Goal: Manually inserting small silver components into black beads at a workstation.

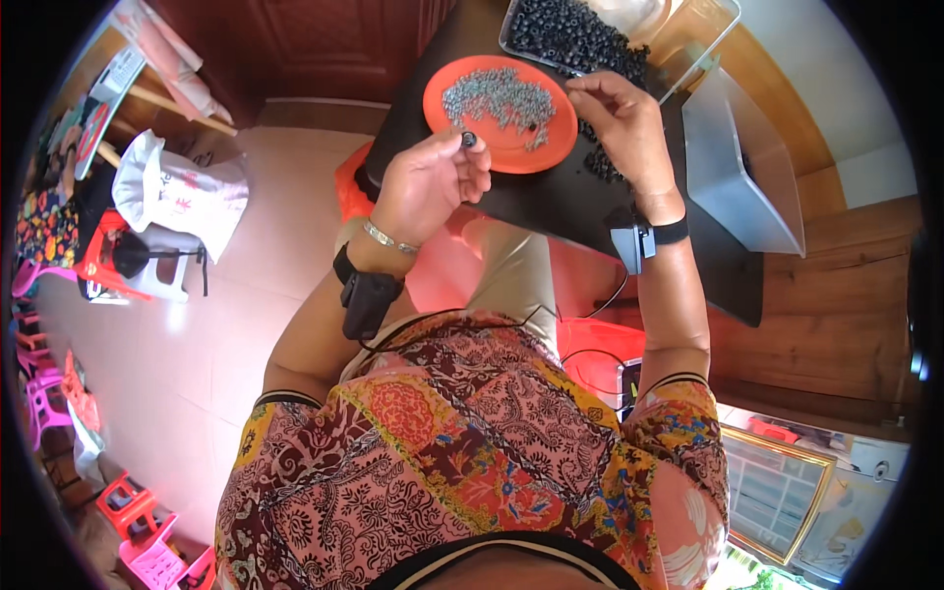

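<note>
Your left hand (430, 187) is turned palm-up just off the near left edge of the plate, its thumb and forefinger clamped on a small black piece (469, 140); the other fingers are loosely curled. Your right hand (629, 133) reaches over the right edge of the plate, thumb and forefinger tips brought close to each other; you cannot tell from this view whether they meet or have a tiny part between them.

The orange-red plate (465, 157) lies on the dark tabletop (536, 202), with a heap of tiny grey pieces (497, 98) spread over its middle and far side. Beyond it, at the far edge of the view, a tray (505, 29) is filled with loose black pieces (565, 29), and more of these lie on the tabletop beside and beneath your right hand. To the right stands a translucent bin (737, 177).

You wear a boxy device on a black strap at each wrist, and a thin black cable crosses in front of your patterned shirt (472, 423). On your left, a white sack (202, 197) stands above the pale tiled floor (285, 226), with pink stools (44, 408) farther off. A dark red door (324, 44) stands ahead; a gold-rimmed frame (811, 506) is at lower right.
</note>
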Tool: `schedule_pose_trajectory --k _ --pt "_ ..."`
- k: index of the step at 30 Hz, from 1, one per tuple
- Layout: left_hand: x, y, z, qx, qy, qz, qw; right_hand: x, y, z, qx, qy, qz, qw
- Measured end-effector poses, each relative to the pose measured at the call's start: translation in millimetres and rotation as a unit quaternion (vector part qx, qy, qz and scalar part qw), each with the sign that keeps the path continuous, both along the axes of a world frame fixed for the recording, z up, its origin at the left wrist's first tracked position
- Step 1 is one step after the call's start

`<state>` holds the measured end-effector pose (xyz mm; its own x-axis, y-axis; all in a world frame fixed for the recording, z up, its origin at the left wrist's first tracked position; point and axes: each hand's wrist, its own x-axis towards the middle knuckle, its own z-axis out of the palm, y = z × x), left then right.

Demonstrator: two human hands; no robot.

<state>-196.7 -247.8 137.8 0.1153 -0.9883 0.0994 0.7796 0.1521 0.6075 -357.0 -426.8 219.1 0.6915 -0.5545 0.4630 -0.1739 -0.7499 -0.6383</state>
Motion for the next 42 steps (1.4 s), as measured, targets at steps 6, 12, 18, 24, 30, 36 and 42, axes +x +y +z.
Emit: schedule_pose_trajectory --k 6,12,18,24,30,36,42 --pt "2 -9 -4 0.014 -0.013 0.023 1.0 20 -7 -9 -0.09 0.101 0.057 0.989" --pt "4 -6 -8 0.013 0.002 0.024 1.0 47 -9 -21 0.083 0.196 0.128 0.969" --pt "0 -17 -5 0.03 -0.035 0.012 0.999 48 -19 -37 -0.25 0.18 0.18 0.934" --pt "-1 -22 -9 0.015 -0.018 -0.006 1.0 51 -19 -46 -0.269 0.172 0.138 0.937" --pt "-1 -21 -12 -0.011 0.007 0.004 1.0 56 -25 -55 -0.293 0.154 0.131 0.934" --pt "-2 -19 -14 -0.013 -0.019 0.02 1.0 54 -28 -46 -0.236 0.158 0.123 0.951" --pt "-2 -19 -17 -0.027 -0.013 0.016 0.999 34 -61 -24 -0.206 0.025 -0.002 0.978"
